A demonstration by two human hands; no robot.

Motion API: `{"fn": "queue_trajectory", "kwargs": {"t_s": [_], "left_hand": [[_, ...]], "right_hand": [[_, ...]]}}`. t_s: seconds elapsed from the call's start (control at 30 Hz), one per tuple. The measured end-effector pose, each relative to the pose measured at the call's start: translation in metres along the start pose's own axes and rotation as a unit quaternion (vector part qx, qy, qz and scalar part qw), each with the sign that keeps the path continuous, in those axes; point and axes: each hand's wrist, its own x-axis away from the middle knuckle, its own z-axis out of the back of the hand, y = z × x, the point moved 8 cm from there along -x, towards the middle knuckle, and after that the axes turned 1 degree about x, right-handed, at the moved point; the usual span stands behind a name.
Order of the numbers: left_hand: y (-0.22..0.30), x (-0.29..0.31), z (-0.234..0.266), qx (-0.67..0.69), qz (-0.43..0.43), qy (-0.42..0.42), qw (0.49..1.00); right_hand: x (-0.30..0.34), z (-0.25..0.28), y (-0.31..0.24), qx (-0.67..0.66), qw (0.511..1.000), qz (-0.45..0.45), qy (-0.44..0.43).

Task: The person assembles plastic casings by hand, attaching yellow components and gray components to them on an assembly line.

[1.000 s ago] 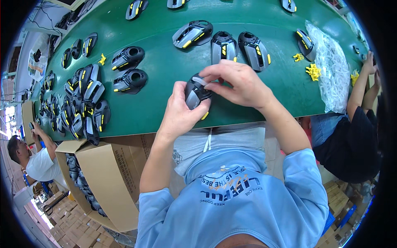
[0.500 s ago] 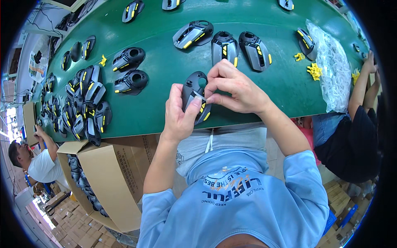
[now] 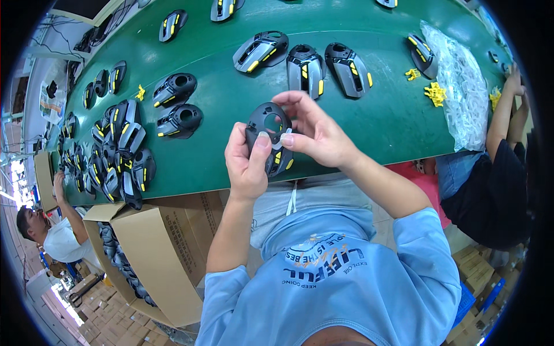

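Between my two hands is a black and grey computer mouse shell [image 3: 261, 117] with yellow accents and a round hole toward its far end. My left hand [image 3: 247, 164] grips its left side, thumb lying on top. On the right side, my right hand [image 3: 317, 135] holds it too, thumb pressed near the hole and fingers curled behind the far edge. What the right fingers touch underneath is hidden. Beyond my hands lie similar mouse shells [image 3: 304, 70], and two more [image 3: 180, 120] rest to the left.
A pile of mouse shells [image 3: 118, 144] covers the table's left part. An open cardboard box [image 3: 147, 248] filled with dark parts stands below the edge. Yellow plastic pieces [image 3: 434, 94] and a clear bag [image 3: 461, 92] of pale parts lie right. Other people work at both ends.
The held mouse shell has tilted, so its round hole now faces up more fully. My right hand has gone from pinching at its side to wrapping round the far edge.
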Motion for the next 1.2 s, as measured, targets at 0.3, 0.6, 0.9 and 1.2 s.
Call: {"fn": "queue_trajectory", "kwargs": {"t_s": [0.3, 0.6, 0.9, 1.2], "left_hand": [[0.006, 0.0, -0.013, 0.006, -0.052, -0.008, 0.999], [0.012, 0.035, 0.022, 0.018, -0.033, 0.066, 0.997], [0.042, 0.12, 0.108, 0.064, 0.02, 0.09, 0.994], [0.147, 0.175, 0.241, -0.31, -0.074, 0.324, 0.891]], "right_hand": [[0.019, -0.01, 0.022, -0.29, 0.954, 0.008, 0.082], [0.023, -0.046, 0.034, -0.208, 0.972, -0.095, 0.061], [0.021, -0.165, 0.041, -0.261, 0.944, -0.171, -0.109], [-0.027, -0.155, 0.052, -0.195, 0.962, -0.176, -0.073]]}}
